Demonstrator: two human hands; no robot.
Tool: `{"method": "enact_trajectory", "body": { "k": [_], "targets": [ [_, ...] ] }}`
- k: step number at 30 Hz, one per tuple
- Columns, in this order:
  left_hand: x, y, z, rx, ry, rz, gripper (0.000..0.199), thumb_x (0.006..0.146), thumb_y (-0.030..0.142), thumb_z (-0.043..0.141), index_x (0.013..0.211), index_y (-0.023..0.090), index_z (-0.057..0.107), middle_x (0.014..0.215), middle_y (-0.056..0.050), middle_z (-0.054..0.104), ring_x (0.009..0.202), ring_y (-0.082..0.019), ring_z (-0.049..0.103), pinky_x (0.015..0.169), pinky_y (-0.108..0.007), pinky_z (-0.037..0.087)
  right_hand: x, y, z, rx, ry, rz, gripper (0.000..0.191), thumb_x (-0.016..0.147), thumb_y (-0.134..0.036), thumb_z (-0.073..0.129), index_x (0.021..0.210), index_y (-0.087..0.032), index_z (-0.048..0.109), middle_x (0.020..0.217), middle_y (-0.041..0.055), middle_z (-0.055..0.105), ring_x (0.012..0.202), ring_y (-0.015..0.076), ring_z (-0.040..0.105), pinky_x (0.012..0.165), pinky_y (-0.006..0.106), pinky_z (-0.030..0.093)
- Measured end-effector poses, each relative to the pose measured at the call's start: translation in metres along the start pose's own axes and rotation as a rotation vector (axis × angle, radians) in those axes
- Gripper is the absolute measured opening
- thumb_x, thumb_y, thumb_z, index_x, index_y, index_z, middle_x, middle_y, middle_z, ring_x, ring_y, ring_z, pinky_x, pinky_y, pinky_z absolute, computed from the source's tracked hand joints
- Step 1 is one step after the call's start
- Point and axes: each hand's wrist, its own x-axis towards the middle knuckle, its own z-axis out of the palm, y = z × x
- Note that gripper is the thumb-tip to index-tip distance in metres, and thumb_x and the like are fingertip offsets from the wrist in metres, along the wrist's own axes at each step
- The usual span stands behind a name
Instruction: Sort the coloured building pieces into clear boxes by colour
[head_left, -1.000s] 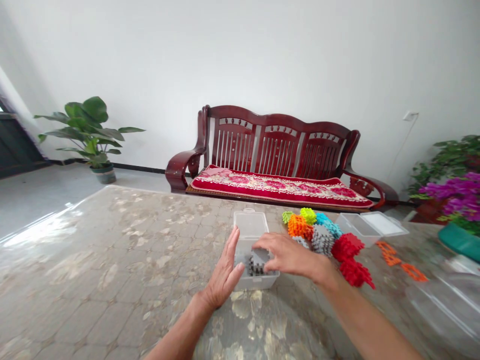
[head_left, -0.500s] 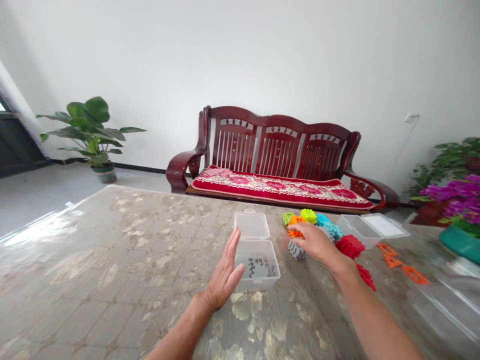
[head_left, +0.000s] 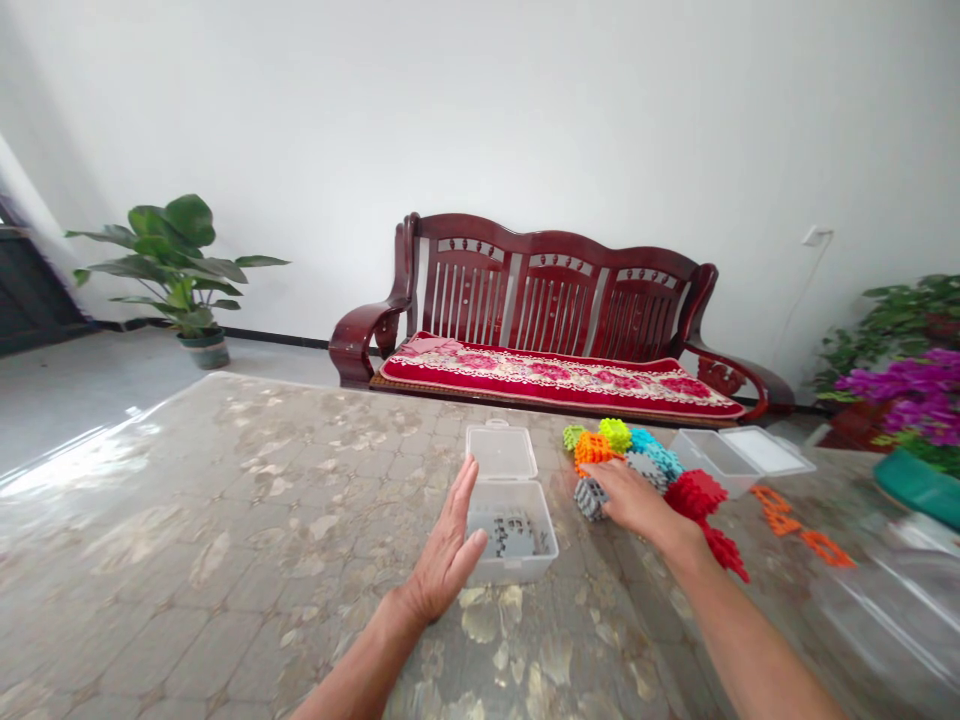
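My left hand [head_left: 448,552] is held upright at the left side of a clear plastic box [head_left: 517,570], fingers straight and thumb apart, holding nothing. The box's lid [head_left: 501,452] is hinged back behind it, and flat grey toothed pieces [head_left: 513,537] lie inside. My right hand [head_left: 636,497] reaches over the pile with its fingers stretched out at a grey stack of toothed pieces [head_left: 589,499]; whether they touch it I cannot tell. Just behind the fingertips stands an orange stack [head_left: 592,452]. Green [head_left: 615,434], blue [head_left: 654,455] and red [head_left: 696,494] stacks are grouped around the hand.
A second clear box [head_left: 720,465] with its lid open stands behind the red stacks. Loose orange pieces [head_left: 776,511] lie to the right. A large transparent container [head_left: 892,620] and a pot of purple flowers [head_left: 911,395] are at the right. A wooden bench [head_left: 555,270] stands beyond the table.
My right hand has shifted slightly down, from beside the orange stack to the grey one, so more of the orange stack shows. My left hand stays at the box.
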Motion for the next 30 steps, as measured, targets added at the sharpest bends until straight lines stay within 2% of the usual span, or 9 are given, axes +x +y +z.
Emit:
{"method": "enact_trajectory", "body": {
  "k": [4,7,10,13,15,18,21,25,30],
  "targets": [
    [0.000,-0.001,0.000,0.015,0.002,0.008,0.070,0.101,0.054,0.034,0.159,0.027,0.006,0.168,-0.006,0.002,0.154,-0.031,0.004,0.125,-0.048,0.006,-0.002,0.002,-0.007,0.016,0.011,0.017,0.066,0.065,-0.003,0.055,0.130,-0.014,0.062,0.131,0.0133,0.065,0.122,0.0296,0.056,0.107,0.043,0.040],
    [0.000,-0.001,0.000,0.025,-0.002,0.010,0.070,0.102,0.054,0.033,0.159,0.027,0.004,0.168,-0.006,0.002,0.154,-0.031,0.004,0.125,-0.048,0.006,-0.004,-0.009,-0.023,0.120,0.086,0.008,0.059,0.070,-0.010,0.061,0.128,-0.016,0.064,0.130,0.0129,0.066,0.121,0.0305,0.058,0.107,0.045,0.041],
    [0.001,-0.001,0.000,0.026,-0.009,0.006,0.070,0.102,0.054,0.033,0.159,0.028,0.004,0.168,-0.005,0.001,0.154,-0.031,0.004,0.125,-0.049,0.006,-0.009,-0.038,-0.046,0.315,0.180,-0.077,0.057,0.074,-0.020,0.065,0.132,-0.023,0.061,0.131,0.0096,0.066,0.121,0.0278,0.059,0.106,0.044,0.042],
    [0.001,-0.001,0.000,0.020,-0.003,0.005,0.070,0.101,0.055,0.034,0.159,0.029,0.005,0.168,-0.005,0.002,0.154,-0.031,0.004,0.125,-0.049,0.006,-0.012,-0.075,-0.064,0.439,0.156,-0.234,0.059,0.076,-0.025,0.070,0.134,-0.026,0.058,0.133,0.0068,0.064,0.120,0.0244,0.059,0.104,0.039,0.044],
    [0.001,0.000,0.000,0.016,-0.001,0.010,0.070,0.101,0.054,0.034,0.159,0.028,0.005,0.168,-0.005,0.002,0.154,-0.031,0.004,0.125,-0.048,0.006,-0.012,-0.095,-0.069,0.418,0.118,-0.310,0.057,0.076,-0.024,0.071,0.133,-0.024,0.060,0.132,0.0074,0.065,0.121,0.0240,0.058,0.106,0.038,0.043],
    [0.000,0.001,-0.001,0.013,-0.004,0.015,0.069,0.102,0.053,0.034,0.159,0.027,0.005,0.168,-0.006,0.002,0.154,-0.031,0.004,0.125,-0.048,0.006,-0.007,-0.112,-0.063,0.329,0.045,-0.395,0.053,0.076,-0.019,0.068,0.129,-0.021,0.062,0.127,0.0086,0.067,0.119,0.0250,0.058,0.105,0.039,0.043],
    [0.000,0.000,-0.001,0.016,-0.004,0.017,0.069,0.102,0.052,0.034,0.159,0.027,0.004,0.168,-0.006,0.002,0.154,-0.030,0.004,0.125,-0.048,0.006,-0.002,-0.115,-0.050,0.252,0.018,-0.416,0.050,0.076,-0.013,0.063,0.126,-0.020,0.064,0.125,0.0093,0.067,0.118,0.0257,0.057,0.104,0.041,0.042],
    [0.001,-0.001,0.000,0.015,-0.003,0.021,0.069,0.102,0.053,0.034,0.159,0.028,0.005,0.168,-0.005,0.002,0.154,-0.030,0.004,0.125,-0.048,0.005,-0.003,-0.110,-0.040,0.231,0.068,-0.382,0.046,0.077,-0.011,0.060,0.121,-0.020,0.066,0.127,0.0094,0.066,0.119,0.0257,0.057,0.106,0.042,0.041],
    [0.001,-0.001,0.000,0.012,0.000,0.014,0.070,0.102,0.053,0.035,0.159,0.026,0.006,0.168,-0.006,0.002,0.154,-0.031,0.004,0.125,-0.049,0.006,-0.009,-0.079,-0.038,0.253,0.174,-0.216,0.044,0.081,-0.010,0.054,0.122,-0.021,0.066,0.125,0.0084,0.068,0.117,0.0230,0.059,0.105,0.039,0.042]
  ]
}}
